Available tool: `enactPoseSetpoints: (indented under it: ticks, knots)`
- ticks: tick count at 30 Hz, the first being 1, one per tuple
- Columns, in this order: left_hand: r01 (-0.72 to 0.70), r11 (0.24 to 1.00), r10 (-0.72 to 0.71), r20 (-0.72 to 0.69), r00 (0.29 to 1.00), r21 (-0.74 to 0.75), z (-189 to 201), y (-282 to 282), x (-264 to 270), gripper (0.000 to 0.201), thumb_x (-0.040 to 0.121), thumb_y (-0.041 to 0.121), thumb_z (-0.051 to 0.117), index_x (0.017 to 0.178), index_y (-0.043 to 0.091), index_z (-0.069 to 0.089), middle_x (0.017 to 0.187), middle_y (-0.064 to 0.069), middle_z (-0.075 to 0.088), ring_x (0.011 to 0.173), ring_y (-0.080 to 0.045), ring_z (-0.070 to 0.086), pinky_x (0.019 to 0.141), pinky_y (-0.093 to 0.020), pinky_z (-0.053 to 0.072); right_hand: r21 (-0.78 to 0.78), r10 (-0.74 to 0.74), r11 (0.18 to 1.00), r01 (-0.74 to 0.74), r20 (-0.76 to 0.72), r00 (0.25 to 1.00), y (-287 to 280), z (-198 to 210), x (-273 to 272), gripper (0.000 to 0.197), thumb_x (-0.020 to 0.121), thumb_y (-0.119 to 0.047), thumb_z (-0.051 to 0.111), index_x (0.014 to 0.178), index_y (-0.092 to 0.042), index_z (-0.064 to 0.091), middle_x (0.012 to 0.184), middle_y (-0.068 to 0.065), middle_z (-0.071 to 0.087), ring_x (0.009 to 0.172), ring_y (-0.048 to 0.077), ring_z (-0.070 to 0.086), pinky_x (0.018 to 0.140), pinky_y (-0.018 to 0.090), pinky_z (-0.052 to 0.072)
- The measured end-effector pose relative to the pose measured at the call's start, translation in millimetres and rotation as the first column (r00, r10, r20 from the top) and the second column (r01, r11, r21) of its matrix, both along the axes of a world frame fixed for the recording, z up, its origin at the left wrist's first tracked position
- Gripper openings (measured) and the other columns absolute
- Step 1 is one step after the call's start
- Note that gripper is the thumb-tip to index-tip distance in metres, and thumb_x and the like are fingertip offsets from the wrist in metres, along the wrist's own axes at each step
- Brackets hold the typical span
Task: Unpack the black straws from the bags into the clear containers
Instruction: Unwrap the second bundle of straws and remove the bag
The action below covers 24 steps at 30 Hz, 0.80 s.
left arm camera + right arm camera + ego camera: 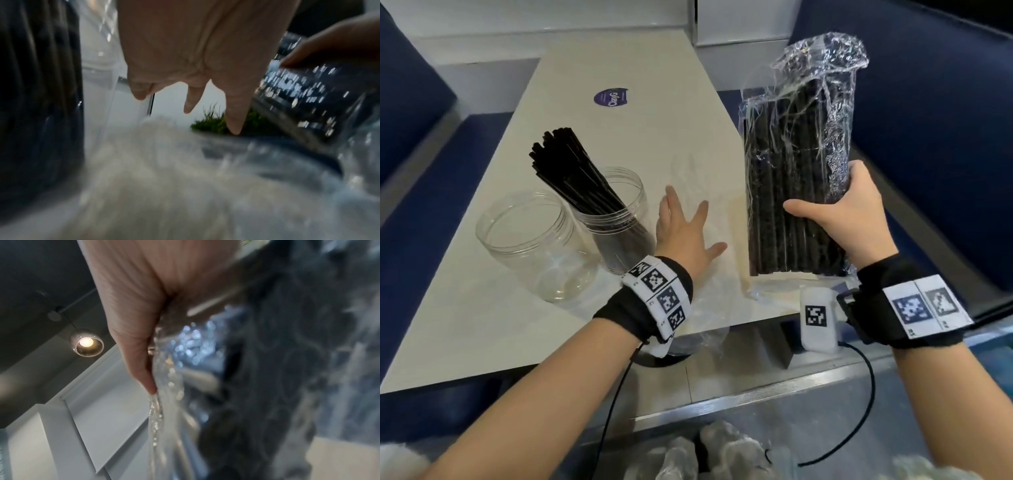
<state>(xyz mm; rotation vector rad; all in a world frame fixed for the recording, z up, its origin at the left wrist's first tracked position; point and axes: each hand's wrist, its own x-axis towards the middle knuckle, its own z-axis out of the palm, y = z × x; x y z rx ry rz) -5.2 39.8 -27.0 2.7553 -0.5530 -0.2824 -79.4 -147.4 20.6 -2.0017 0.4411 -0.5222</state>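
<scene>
Two grips working: my right hand wraps the bag of black straws, upright above the surface. My left hand, fingers spread wide, hovers at the bag's nine o'clock, beside the filled container, the empty container further left.

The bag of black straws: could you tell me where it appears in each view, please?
Head: bag of black straws upper right, gripped upright by the right hand.
Left wrist: far right edge, blurred.
Right wrist: fills the right half, blurred.
Shared landmark: the right hand gripping it.
</scene>
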Motion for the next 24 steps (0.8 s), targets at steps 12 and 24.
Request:
enactPoseSetpoints:
  ticks: [12,24]
  knots:
    - [0.318,0.906,-0.244,-0.269,0.932,0.279,-17.7,14.8,-19.3,0.055,0.094,0.041,0.039,0.143,0.015,0.03,0.15,-0.009,0.029,0.137,-0.031,0.022,0.108,-0.042,0.026,-0.029,0.104,0.994,-0.101,0.112,0.988,12.3,9.4,-4.0,0.059,0.065,-0.02,0.082,0.111,-0.006,0.047,0.089,-0.017,0.054,0.081,-0.003,0.054,0.072,0.014,0.047]
    - [-0.077,0.618,-0.031,-0.121,0.992,-0.782,67.4,93.8,-40.9,0.037,0.09,0.049,0.04,0.122,0.032,0.049,0.116,0.003,0.061,0.104,-0.012,0.06,0.093,-0.032,0.048,0.025,0.436,0.885,-0.466,0.312,0.844,73.3,41.2,3.0,0.065,0.069,-0.009,0.079,0.118,-0.022,0.04,0.112,-0.017,0.053,0.107,-0.009,0.055,0.094,0.015,0.045]
